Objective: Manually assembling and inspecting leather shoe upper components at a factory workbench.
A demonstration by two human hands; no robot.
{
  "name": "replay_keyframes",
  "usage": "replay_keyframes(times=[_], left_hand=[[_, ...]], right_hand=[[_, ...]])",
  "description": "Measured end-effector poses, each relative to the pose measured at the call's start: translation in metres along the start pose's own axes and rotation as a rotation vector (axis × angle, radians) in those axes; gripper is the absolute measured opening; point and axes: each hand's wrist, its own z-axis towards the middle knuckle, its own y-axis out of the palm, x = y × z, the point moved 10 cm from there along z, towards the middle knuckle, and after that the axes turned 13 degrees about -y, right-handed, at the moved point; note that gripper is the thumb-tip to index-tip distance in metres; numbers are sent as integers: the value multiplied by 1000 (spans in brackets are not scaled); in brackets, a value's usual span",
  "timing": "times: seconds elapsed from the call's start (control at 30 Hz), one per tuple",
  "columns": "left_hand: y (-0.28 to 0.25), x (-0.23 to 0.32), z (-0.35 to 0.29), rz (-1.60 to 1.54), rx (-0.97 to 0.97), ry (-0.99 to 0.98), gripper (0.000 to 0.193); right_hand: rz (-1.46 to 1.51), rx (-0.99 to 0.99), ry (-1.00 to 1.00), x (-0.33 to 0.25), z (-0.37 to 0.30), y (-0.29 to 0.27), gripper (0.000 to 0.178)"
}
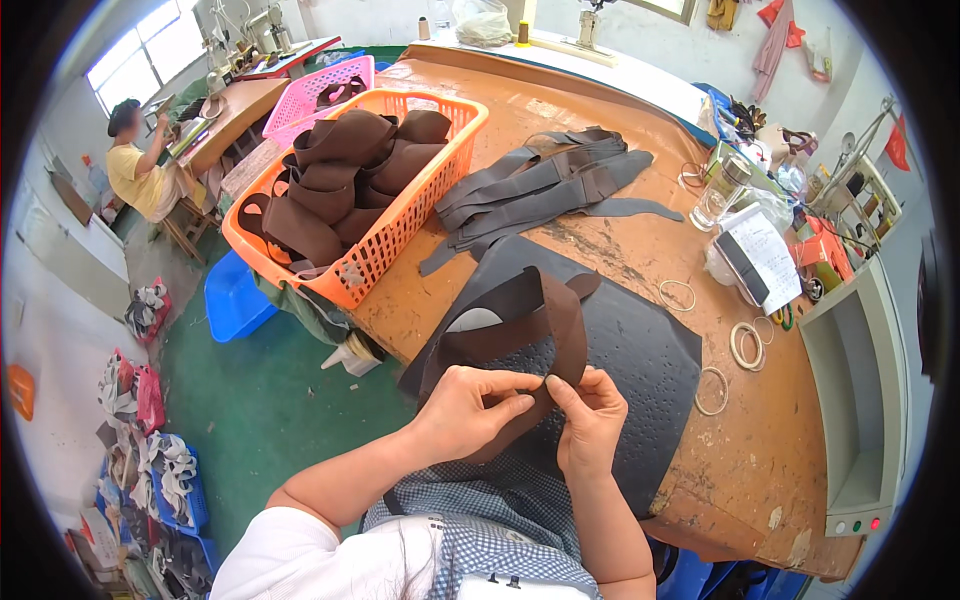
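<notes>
Over a black rubbery mat (640,375) with a pitted surface, a long dark-brown strip (565,325) hangs in loops between my hands. My left hand (470,408) is closed, thumb and forefinger pinching the strip's edge. Right beside it, my right hand (590,415) pinches the same strip, its thumb on the brown surface. The fingertips of both hands nearly meet there. A small pale rounded piece (473,320) shows behind the loop. Beyond the mat lies a heap of flat grey strips (570,185).
An orange basket (375,265) full of rolled brown strips stands at the table's left edge, a pink basket (290,105) behind it. Rings (745,345), a glass (712,200) and papers (765,255) lie right, near a grey machine housing (860,400). Another person (145,170) sits far left.
</notes>
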Motion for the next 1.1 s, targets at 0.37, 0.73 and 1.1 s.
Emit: replay_keyframes(times=[0.37, 0.73, 1.1], left_hand=[[6, -12, 4, -197, -88, -53, 23], [1, 11, 0, 11, 29, 34, 20], [3, -7, 11, -243, -124, -107, 19]], right_hand=[[2, -162, 102, -7, -3, 30, 27], [-58, -131, 30, -3, -3, 9, 18], [-49, -259, -9, -7, -2, 20, 17]])
